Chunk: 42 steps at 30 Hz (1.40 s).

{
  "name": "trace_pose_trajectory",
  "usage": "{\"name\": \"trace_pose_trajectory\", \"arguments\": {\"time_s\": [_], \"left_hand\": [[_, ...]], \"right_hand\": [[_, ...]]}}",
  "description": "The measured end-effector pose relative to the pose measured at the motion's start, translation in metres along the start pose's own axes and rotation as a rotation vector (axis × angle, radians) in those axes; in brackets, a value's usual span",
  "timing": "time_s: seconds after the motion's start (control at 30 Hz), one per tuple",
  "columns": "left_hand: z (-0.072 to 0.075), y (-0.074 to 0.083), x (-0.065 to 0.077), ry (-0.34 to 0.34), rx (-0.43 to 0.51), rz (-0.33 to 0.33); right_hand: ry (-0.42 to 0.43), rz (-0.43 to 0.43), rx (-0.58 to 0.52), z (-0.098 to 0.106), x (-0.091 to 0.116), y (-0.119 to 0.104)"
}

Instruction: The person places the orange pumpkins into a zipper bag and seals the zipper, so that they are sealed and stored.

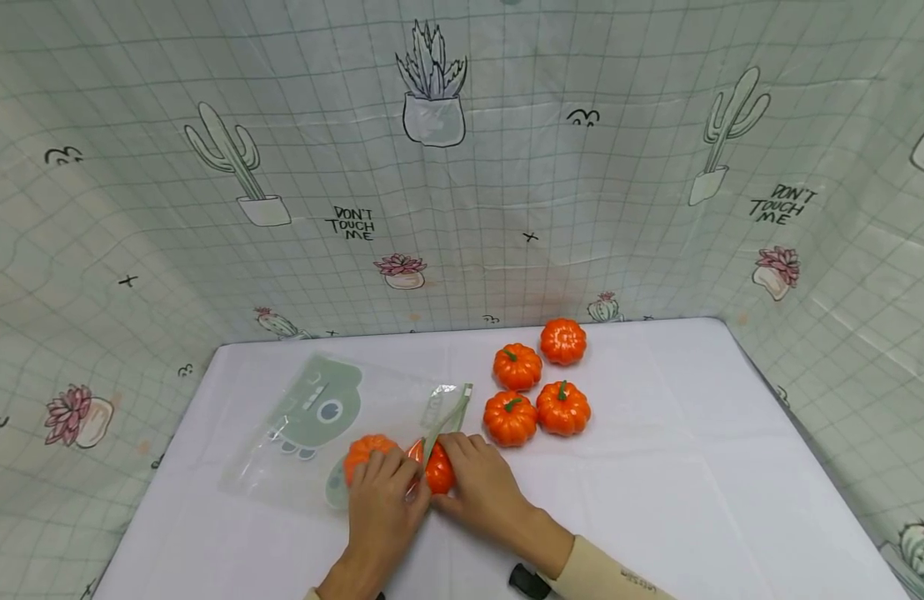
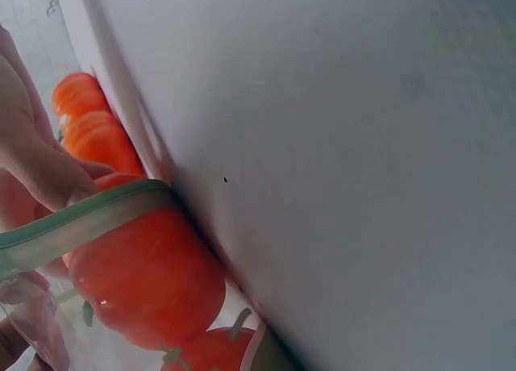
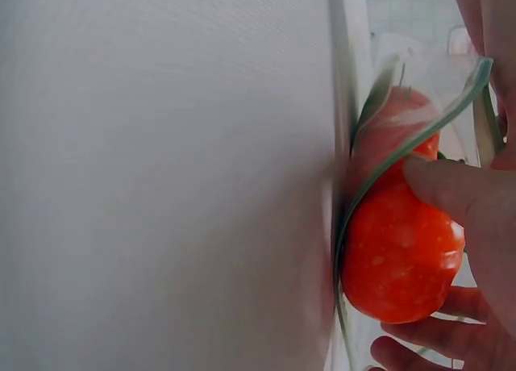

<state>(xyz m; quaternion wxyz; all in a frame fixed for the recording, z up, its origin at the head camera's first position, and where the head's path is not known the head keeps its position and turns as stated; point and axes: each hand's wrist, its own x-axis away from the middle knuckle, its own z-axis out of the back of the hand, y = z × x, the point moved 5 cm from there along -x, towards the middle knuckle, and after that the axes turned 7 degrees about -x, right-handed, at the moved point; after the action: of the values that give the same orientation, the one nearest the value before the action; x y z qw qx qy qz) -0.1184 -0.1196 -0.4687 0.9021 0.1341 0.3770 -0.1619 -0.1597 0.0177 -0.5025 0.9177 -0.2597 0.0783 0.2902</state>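
Note:
A clear zip bag (image 1: 409, 400) with a green cartoon animal print lies flat on the table, its green-edged mouth to the right. Inside it is one small orange toy pumpkin (image 1: 367, 452), partly covered by my left hand (image 1: 387, 500). That hand pinches the bag's edge at the mouth. My right hand (image 1: 484, 492) grips a second toy pumpkin (image 1: 441, 471) at the opening. In the right wrist view the thumb presses this pumpkin (image 3: 403, 254), and the green zip strip (image 3: 403, 149) crosses beside it. The left wrist view shows pumpkins through the plastic (image 2: 149, 278).
Beyond my right hand sit several more orange pumpkins (image 1: 562, 408) in a loose cluster on the white-covered table (image 1: 656, 475). A grid-patterned cloth (image 1: 491, 192) with cactus drawings stands behind the table and along its sides.

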Motion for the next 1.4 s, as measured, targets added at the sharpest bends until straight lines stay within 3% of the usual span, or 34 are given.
{"name": "trace_pose_trajectory", "arguments": {"time_s": [0.33, 0.7, 1.0, 1.4], "left_hand": [[0.002, -0.001, 0.001, -0.02, -0.008, 0.01], [0.002, 0.001, -0.003, 0.002, 0.0, 0.0], [0.001, 0.0, -0.001, -0.017, -0.006, 0.01], [-0.002, 0.0, 0.0, -0.012, -0.009, -0.004]], "right_hand": [[0.015, -0.001, -0.005, 0.007, 0.005, 0.003], [-0.003, 0.03, 0.054, -0.005, -0.002, -0.004], [-0.012, -0.003, 0.005, -0.003, 0.001, 0.0], [0.042, 0.063, 0.055, -0.007, -0.001, -0.012]]}}
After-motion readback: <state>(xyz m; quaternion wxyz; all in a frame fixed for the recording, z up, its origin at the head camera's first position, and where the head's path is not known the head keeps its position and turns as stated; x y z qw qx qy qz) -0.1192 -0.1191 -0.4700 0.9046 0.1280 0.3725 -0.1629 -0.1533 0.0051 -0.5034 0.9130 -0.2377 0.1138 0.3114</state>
